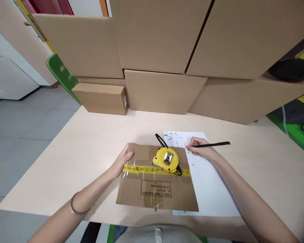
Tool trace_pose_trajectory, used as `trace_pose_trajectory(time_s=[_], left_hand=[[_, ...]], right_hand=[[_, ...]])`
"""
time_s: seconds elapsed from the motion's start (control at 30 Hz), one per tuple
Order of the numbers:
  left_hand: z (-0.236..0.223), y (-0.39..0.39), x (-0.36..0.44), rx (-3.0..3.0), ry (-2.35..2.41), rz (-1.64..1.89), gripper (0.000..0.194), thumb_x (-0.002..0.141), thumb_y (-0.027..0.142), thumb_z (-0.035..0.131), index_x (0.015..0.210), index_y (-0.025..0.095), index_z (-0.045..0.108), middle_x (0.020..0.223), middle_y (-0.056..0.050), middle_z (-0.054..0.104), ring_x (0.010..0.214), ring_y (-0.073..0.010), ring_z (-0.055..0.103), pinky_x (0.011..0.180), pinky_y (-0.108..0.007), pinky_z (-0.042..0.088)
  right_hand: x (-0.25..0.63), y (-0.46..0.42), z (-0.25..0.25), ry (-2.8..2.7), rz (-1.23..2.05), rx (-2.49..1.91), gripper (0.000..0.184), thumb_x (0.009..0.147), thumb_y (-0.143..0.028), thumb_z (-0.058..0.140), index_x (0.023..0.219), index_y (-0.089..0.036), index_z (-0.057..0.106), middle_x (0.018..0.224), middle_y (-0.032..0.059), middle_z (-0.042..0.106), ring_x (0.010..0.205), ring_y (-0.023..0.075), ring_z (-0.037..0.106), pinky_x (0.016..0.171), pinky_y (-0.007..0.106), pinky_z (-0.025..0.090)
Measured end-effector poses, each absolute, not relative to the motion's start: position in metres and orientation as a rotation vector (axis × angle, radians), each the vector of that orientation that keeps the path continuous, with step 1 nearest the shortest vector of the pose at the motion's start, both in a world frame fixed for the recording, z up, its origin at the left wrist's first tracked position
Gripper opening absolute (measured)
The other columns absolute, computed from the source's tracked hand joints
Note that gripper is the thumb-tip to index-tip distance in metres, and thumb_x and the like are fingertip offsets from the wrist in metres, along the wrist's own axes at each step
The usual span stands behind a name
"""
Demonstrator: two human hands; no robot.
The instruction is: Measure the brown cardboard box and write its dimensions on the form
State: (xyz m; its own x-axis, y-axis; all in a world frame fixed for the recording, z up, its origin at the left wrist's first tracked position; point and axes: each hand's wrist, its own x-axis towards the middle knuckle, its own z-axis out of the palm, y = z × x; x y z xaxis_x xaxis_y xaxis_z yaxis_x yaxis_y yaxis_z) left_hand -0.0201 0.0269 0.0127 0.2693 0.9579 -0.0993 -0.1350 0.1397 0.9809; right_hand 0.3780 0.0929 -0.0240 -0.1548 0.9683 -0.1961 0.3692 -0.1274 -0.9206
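Observation:
A brown cardboard box point(157, 202) with a band of yellow printed tape lies on the table in front of me. My left hand point(124, 158) grips its far left corner, thumb on top, the other fingers hidden. On the box rests a yellow tape measure point(171, 156) with a metal clip and a black strap. A white sheet of paper point(212, 190) sits to the right, partly under the box, with printed or written lines near its top. My right hand point(199, 146) is closed around a black pen point(215, 144), its writing end close to the paper.
Large cardboard boxes point(162, 94) are stacked along the table's far side. A smaller flat box point(103, 99) stands at the back left beside a green chair back point(60, 76). The pale table's point(53, 175) left edge drops to a grey tiled floor. Dark bags point(294, 71) sit at the far right.

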Motion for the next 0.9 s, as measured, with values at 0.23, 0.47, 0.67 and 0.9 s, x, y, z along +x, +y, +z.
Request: trace_pose_trajectory(time_s=[0.23,0.47,0.67,0.9], left_hand=[[0.014,0.026,-0.019,1.132,0.984,1.003,0.049,0.089,0.063,0.065,0.112,0.021,0.065,0.114,-0.007,0.069,0.106,-0.0279,0.062,0.091,-0.035,0.047],[0.010,0.028,-0.019,1.102,0.949,1.011,0.050,0.088,0.062,0.067,0.114,0.020,0.064,0.120,-0.008,0.070,0.114,-0.0308,0.063,0.094,-0.036,0.048],[0.005,0.030,-0.020,1.077,0.923,1.033,0.052,0.087,0.061,0.069,0.118,0.020,0.066,0.125,-0.009,0.070,0.119,-0.0331,0.062,0.100,-0.038,0.047],[0.000,0.029,-0.016,1.022,0.878,1.117,0.046,0.086,0.060,0.071,0.109,0.020,0.071,0.125,-0.009,0.072,0.127,-0.0353,0.060,0.103,-0.039,0.047]], right_hand=[[0.377,0.093,-0.024,-1.535,1.328,-1.492,0.040,0.077,-0.047,0.082,0.067,-0.022,0.051,0.057,-0.0040,0.055,0.050,0.0106,0.046,0.051,0.028,0.035],[0.380,0.094,-0.029,-1.580,1.321,-1.471,0.035,0.086,-0.039,0.079,0.071,-0.020,0.053,0.061,-0.0063,0.054,0.051,0.0079,0.047,0.051,0.024,0.039],[0.384,0.098,-0.041,-1.626,1.284,-1.510,0.022,0.098,-0.034,0.068,0.089,-0.015,0.064,0.073,-0.0053,0.060,0.054,0.0071,0.053,0.050,0.021,0.047],[0.390,0.100,-0.051,-1.685,1.297,-1.553,0.022,0.099,-0.035,0.066,0.107,-0.015,0.067,0.093,0.0011,0.068,0.070,0.0116,0.064,0.061,0.027,0.057]])
